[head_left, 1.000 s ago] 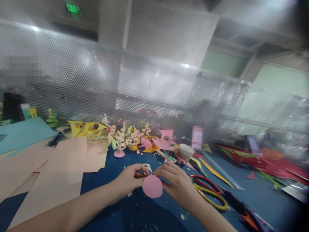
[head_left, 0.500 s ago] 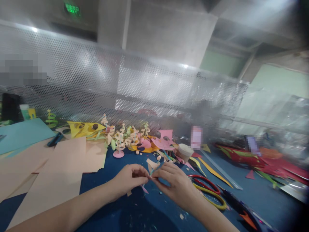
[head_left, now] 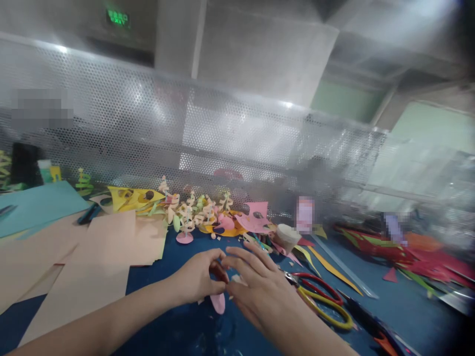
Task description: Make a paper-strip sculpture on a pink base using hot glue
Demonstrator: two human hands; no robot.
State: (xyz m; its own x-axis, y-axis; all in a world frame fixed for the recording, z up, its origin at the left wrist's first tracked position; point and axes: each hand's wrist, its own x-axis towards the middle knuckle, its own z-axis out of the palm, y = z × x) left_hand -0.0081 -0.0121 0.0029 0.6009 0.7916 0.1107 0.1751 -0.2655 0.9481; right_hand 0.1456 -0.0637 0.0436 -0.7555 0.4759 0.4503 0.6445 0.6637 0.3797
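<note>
Above the blue tabletop (head_left: 163,321), my left hand (head_left: 200,277) is closed, thumb and fingers pinching a small paper craft. Its pink paper disc (head_left: 218,302) hangs tilted below the fingertips; the rest is mostly covered. My right hand (head_left: 256,284) meets the left one from the right, its fingers stretched out and apart over the craft. A bit of cream paper (head_left: 238,280) shows between its thumb and fingers; whether it is gripped is hidden. Scissors (head_left: 322,296) with red and yellow handles lie beside the right hand.
Peach paper sheets (head_left: 100,242) cover the left side. Behind my hands stand several curled paper crafts (head_left: 189,217) among pink and yellow offcuts. A white cup (head_left: 287,237), a clear ruler (head_left: 347,267) and a dark pointed tool (head_left: 374,321) lie rightward. Mesh panels (head_left: 237,133) rise behind.
My right hand has gone from a pinch to outstretched fingers over the craft. The pink disc has turned into fuller view below my left hand, and the upright cream strip is now mostly covered.
</note>
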